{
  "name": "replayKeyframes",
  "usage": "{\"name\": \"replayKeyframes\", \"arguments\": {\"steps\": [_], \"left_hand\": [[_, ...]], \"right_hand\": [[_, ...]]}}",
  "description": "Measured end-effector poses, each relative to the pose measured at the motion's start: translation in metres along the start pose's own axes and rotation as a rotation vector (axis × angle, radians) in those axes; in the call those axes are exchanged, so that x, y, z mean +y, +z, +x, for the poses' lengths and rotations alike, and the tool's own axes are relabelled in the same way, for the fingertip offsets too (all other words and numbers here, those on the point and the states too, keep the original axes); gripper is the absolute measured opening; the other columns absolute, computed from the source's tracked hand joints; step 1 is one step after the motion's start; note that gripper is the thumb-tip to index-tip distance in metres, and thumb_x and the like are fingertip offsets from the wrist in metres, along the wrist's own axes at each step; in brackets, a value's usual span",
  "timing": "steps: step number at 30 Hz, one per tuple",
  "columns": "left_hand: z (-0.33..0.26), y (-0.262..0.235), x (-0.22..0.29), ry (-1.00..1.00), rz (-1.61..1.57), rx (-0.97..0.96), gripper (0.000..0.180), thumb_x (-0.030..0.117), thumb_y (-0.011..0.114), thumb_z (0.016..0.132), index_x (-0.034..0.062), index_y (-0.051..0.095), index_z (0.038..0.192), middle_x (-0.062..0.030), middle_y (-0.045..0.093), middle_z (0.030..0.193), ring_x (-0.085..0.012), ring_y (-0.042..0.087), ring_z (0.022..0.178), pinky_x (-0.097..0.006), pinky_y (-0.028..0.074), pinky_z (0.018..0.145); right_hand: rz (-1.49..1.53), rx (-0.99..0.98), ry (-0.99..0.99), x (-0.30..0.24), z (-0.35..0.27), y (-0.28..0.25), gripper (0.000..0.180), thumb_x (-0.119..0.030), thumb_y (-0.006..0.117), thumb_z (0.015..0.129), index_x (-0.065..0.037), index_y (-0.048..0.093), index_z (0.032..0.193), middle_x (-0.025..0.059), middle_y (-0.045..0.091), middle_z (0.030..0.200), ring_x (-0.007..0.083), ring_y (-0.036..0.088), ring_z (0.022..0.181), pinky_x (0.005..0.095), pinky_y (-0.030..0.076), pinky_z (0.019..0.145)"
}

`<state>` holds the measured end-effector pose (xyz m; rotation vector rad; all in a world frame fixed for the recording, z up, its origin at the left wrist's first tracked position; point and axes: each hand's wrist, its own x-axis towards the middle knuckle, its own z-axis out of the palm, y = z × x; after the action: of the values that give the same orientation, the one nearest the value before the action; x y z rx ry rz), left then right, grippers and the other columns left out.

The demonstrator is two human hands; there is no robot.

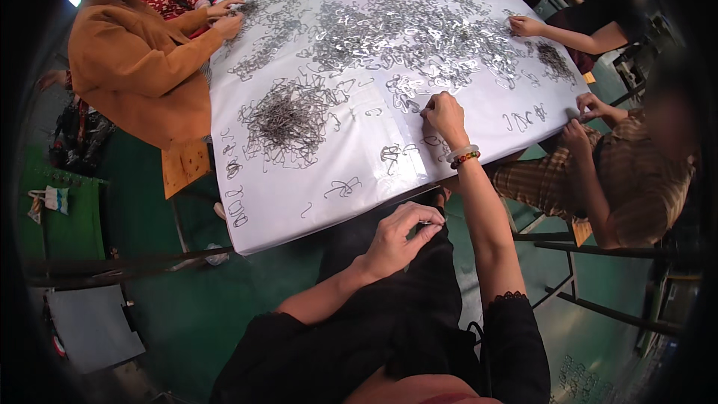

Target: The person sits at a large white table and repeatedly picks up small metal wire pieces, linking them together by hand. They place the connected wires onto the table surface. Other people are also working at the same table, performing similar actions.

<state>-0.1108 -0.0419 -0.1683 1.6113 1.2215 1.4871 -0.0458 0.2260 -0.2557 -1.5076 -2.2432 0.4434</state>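
My left hand (404, 236) is held above my lap, just off the table's near edge. Its thumb and forefinger pinch a thin metal wire hook, of which only a sliver shows. My right hand (446, 120), with bracelets at the wrist, reaches over the white table (284, 217). Its fingertips are pressed together beside the near end of a wide spread of shiny metal hooks (407, 90); what they hold, if anything, is hidden. Closer to me lie a small cluster of hooks (390, 155) and a few loose hooks (344, 187).
A dense heap of darker wire hooks (284, 121) occupies the table's left part. A person in an orange jacket (142, 67) works at the left side. Across on the right, a person in a checked shirt (636, 172) sits close by, and another person's hand (527, 26) touches the hooks.
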Motion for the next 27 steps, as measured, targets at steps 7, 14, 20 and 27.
{"name": "replayKeyframes", "arguments": {"steps": [7,14,20,27], "left_hand": [[-0.006,0.004,0.003,0.002,-0.055,0.008,0.011,-0.005,0.063,0.081,-0.0026,0.059,0.091,-0.0099,0.064,0.090,-0.0173,0.063,0.083,-0.028,0.050,0.074],[-0.012,0.003,0.012,-0.053,-0.065,0.015,0.011,0.002,0.064,0.084,-0.0013,0.060,0.094,-0.0085,0.065,0.091,-0.0168,0.063,0.086,-0.028,0.050,0.078],[-0.012,0.005,0.012,0.001,-0.014,-0.012,0.012,0.001,0.064,0.083,0.0003,0.061,0.095,-0.0082,0.064,0.092,-0.0184,0.064,0.086,-0.029,0.051,0.077],[-0.005,0.013,0.009,0.027,-0.098,0.017,0.010,0.000,0.064,0.082,0.0021,0.062,0.092,-0.0070,0.063,0.087,-0.0172,0.061,0.078,-0.029,0.049,0.071]], "right_hand": [[0.887,-0.021,0.336,0.028,-0.035,-0.045,0.015,-0.021,0.075,0.075,-0.007,0.070,0.079,-0.0026,0.059,0.067,0.0046,0.046,0.056,0.0219,0.031,0.050],[1.289,-0.393,0.626,0.032,-0.009,-0.046,0.018,-0.022,0.074,0.076,-0.008,0.066,0.084,-0.0040,0.052,0.064,0.0116,0.048,0.059,0.0321,0.035,0.058],[0.225,-0.013,0.202,0.037,0.007,-0.049,0.023,-0.020,0.071,0.066,0.002,0.070,0.072,0.0091,0.058,0.055,0.0164,0.052,0.049,0.0321,0.042,0.048],[0.758,-0.128,0.028,0.000,-0.049,-0.096,0.027,-0.021,0.068,0.079,0.004,0.065,0.087,0.0011,0.058,0.072,0.0098,0.050,0.067,0.0251,0.040,0.061]]}}
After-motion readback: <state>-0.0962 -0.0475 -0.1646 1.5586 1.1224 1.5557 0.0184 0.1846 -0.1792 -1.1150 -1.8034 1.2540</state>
